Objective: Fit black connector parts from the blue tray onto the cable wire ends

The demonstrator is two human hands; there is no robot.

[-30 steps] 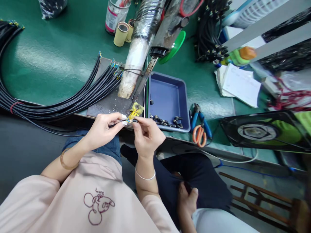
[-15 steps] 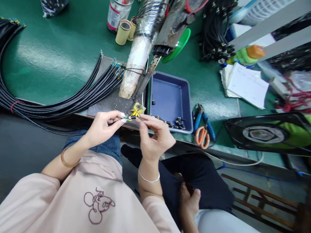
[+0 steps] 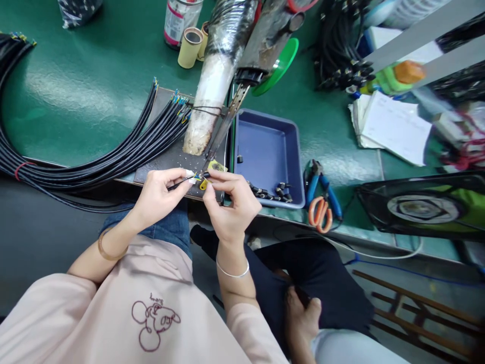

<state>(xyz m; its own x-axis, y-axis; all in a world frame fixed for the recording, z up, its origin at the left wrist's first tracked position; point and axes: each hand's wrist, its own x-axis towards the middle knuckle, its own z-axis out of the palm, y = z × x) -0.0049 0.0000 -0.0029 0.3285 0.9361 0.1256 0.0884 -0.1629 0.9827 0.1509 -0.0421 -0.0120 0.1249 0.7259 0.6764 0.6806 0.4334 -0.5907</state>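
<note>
Thumb and forefinger of my left hand (image 3: 161,194) pinch the end of a thin black cable (image 3: 175,186), whose coloured wires (image 3: 197,177) stick out past the fingertips. My right hand (image 3: 235,205) is closed at the other side, its fingertips on a small black connector (image 3: 205,174) that meets the wires. A small yellow piece (image 3: 203,185) shows beside the right thumb. Just above both hands, a metal holder (image 3: 223,129) slants down to a thin tip near a yellow sponge (image 3: 215,167). The exact joint between wires and connector is too small to make out.
A bundle of black cables (image 3: 113,164) lies to the left. On the right is a blue-grey tray (image 3: 297,151) with small black connectors (image 3: 282,192), then blue-handled pliers (image 3: 329,197) and orange-handled scissors (image 3: 320,215). A wrapped white tube (image 3: 202,96) hangs overhead. A co-worker's hand (image 3: 301,318) rests at right.
My right hand has shifted slightly left and up, its fingers closing nearer the wires. The yellow piece now sits lower, by the thumb. The whole view has shifted slightly.
</note>
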